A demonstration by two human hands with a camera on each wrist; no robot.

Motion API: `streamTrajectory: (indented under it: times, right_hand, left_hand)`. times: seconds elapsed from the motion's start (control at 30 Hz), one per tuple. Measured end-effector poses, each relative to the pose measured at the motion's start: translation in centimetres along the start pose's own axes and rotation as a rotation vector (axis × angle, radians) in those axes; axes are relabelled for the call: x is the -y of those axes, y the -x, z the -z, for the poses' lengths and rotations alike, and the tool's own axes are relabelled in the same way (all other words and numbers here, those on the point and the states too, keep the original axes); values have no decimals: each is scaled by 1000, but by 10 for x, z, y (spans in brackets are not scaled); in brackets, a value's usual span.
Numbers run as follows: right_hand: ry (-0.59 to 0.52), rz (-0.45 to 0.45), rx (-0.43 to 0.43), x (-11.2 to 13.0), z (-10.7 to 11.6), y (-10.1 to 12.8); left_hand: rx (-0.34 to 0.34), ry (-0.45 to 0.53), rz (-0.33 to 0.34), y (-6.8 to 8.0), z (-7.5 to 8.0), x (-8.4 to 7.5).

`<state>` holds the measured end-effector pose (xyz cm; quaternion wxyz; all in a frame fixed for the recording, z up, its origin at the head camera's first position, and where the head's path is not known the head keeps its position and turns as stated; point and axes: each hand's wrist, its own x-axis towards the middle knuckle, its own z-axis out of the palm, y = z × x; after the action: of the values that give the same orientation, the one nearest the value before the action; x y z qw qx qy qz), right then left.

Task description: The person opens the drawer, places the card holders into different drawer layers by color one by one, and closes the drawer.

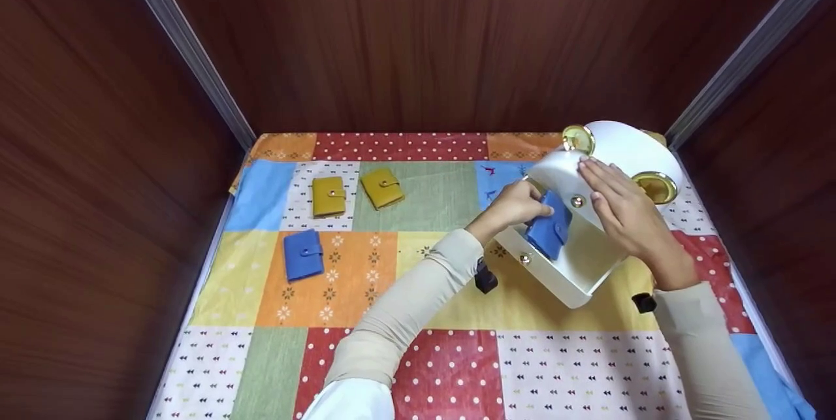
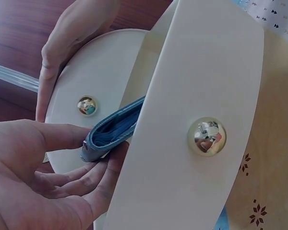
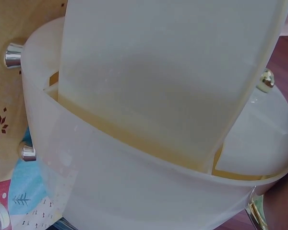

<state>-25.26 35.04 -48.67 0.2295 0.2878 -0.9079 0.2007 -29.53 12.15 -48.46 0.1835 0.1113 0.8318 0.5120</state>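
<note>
My left hand (image 1: 513, 206) pinches a blue snap wallet (image 1: 548, 234) between thumb and fingers, low in the pulled-out drawer (image 1: 594, 260) of a small white cabinet (image 1: 555, 170). In the left wrist view, the wallet (image 2: 116, 128) is seen end-on, its folded layers partly hidden behind the drawer's front panel (image 2: 182, 76) with its shiny knob (image 2: 207, 136). My right hand (image 1: 624, 217) rests with straight fingers against the cabinet's curved front, beside the upper knob (image 1: 577, 200). The right wrist view shows mostly the white drawer (image 3: 153, 81) jutting from the cabinet (image 3: 134, 187).
Two mustard-yellow wallets (image 1: 328, 196) (image 1: 382, 188) and another blue wallet (image 1: 303, 255) lie at the left on the patchwork cloth (image 1: 444, 289). Gold-rimmed round pieces (image 1: 655, 187) stick out from the cabinet. Brown wooden panels (image 1: 418, 41) close in the back and sides.
</note>
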Motion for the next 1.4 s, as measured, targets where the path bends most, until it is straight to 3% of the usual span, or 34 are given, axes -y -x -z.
streamTrajectory:
  times: [0.3, 0.73, 1.0, 1.4]
  right_hand:
    - [-5, -5, 6, 0, -1, 0]
    - [4, 16, -12, -1, -2, 0]
    - [7, 10, -9, 0, -3, 1]
    - [5, 5, -14, 0, -1, 0]
  left_hand:
    - [57, 2, 2, -3, -10, 2]
    - [134, -199, -39, -8, -22, 3]
    - [172, -390, -76, -10, -24, 6]
    - [110, -496, -101, -20, -24, 11]
